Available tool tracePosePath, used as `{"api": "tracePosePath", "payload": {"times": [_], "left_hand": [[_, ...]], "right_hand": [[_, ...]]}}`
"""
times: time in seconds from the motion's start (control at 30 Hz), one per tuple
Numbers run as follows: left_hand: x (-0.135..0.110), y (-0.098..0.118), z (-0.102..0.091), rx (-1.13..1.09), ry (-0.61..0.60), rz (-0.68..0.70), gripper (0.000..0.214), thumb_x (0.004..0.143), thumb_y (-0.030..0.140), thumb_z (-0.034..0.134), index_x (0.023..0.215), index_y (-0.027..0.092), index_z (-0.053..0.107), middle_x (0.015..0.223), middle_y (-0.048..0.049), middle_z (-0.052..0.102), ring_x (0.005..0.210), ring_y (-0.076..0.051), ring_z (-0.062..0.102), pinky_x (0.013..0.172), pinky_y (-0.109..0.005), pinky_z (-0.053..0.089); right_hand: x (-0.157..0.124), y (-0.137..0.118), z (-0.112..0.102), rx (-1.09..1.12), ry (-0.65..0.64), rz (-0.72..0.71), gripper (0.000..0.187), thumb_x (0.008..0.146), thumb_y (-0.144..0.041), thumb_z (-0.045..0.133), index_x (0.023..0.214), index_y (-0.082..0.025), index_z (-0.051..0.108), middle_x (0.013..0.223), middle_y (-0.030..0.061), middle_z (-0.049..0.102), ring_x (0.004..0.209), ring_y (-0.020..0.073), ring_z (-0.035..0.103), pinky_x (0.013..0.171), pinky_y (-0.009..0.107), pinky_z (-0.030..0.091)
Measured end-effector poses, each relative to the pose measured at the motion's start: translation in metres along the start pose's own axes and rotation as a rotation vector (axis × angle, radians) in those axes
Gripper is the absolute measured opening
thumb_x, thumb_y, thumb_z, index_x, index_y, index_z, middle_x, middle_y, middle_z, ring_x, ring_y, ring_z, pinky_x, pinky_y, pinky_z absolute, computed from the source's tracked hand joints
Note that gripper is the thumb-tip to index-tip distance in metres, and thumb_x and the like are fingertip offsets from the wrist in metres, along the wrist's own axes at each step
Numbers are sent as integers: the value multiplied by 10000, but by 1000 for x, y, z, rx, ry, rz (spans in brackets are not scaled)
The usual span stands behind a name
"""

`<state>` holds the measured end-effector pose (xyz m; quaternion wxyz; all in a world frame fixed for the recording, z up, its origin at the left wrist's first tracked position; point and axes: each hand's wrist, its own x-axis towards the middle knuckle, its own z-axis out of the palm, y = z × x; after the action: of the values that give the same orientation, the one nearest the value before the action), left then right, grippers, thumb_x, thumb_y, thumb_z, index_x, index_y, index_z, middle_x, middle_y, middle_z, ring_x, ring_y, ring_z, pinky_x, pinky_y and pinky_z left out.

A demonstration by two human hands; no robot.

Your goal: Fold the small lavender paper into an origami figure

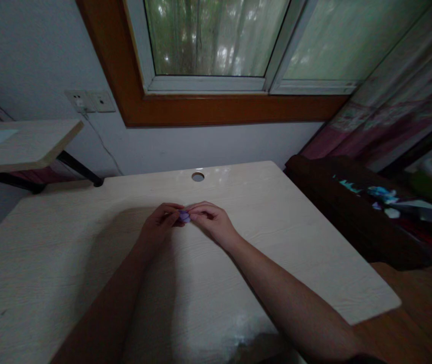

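Note:
Between my two hands, over the middle of the pale desk point(276, 227), is a small purple piece point(184, 216) that looks like folded paper. My left hand point(160, 222) pinches its left side with thumb and fingers. On the right side, the fingertips of my right hand point(214, 221) are closed on the same piece. Fingers cover much of it, so its full shape is hidden.
A round cable hole point(198, 176) is near the desk's back edge. A raised shelf point(45, 146) on black legs stands at the left. Wall sockets point(90, 101) and a cord point(104, 144) are behind. Dark furniture with cluttered items point(386, 197) lies to the right.

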<state>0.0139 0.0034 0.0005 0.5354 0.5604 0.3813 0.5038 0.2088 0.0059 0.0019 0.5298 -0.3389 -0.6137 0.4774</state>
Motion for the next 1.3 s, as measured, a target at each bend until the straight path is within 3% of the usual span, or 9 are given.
{"api": "tracePosePath", "payload": {"times": [0.3, 0.5, 0.57, 0.7, 0.9, 1.07, 1.3], "left_hand": [[-4, 4, 2, 72, -81, 102, 178, 888, 336, 638, 896, 166, 693, 1262, -91, 526, 888, -153, 655, 803, -335, 616], [-7, 4, 3, 123, -100, 149, 148, 899, 292, 624, 877, 156, 678, 1317, -98, 477, 915, -152, 650, 812, -321, 605], [-7, 2, 4, 88, -75, 163, 136, 883, 286, 648, 968, 179, 653, 1330, -91, 479, 905, -147, 653, 781, -312, 604], [-4, -4, 6, 8, -26, 121, 371, 832, 267, 714, 1159, 233, 543, 1342, -87, 522, 898, -133, 662, 776, -288, 583], [-1, -4, 7, 33, 60, 85, 309, 790, 297, 750, 1011, 189, 562, 1174, -75, 639, 843, -131, 672, 791, -290, 560], [1, -8, 4, 81, 10, 83, 222, 791, 328, 743, 872, 175, 605, 981, -55, 686, 806, -144, 664, 761, -283, 549], [2, -12, -2, 210, -14, 57, 235, 759, 354, 766, 892, 192, 659, 899, -38, 701, 828, -174, 664, 790, -304, 542]], "right_hand": [[0, 9, 0, 129, 30, 119, 134, 766, -284, 744, 871, -208, 713, 913, 34, 697, 824, 151, 645, 780, 297, 520], [-2, 11, 1, 94, 20, 114, 117, 776, -242, 713, 880, -197, 684, 854, 19, 659, 726, 123, 610, 669, 251, 490], [-2, 11, 1, 44, 21, 76, 99, 783, -224, 699, 877, -196, 683, 859, 18, 634, 710, 114, 592, 640, 238, 474], [-2, 11, 0, -89, 37, -15, 95, 791, -183, 672, 884, -199, 680, 910, 26, 595, 736, 112, 572, 652, 235, 472], [-3, 15, 2, -119, 27, -32, 141, 805, -172, 629, 941, -204, 650, 926, 29, 581, 778, 122, 588, 669, 237, 489], [-3, 14, 4, -219, 44, -33, 213, 854, -222, 619, 1063, -218, 658, 876, 25, 588, 736, 122, 562, 645, 237, 465], [-2, 3, 3, -368, 30, -88, 151, 866, -203, 613, 957, -219, 733, 797, 15, 550, 690, 121, 530, 619, 242, 435]]}}
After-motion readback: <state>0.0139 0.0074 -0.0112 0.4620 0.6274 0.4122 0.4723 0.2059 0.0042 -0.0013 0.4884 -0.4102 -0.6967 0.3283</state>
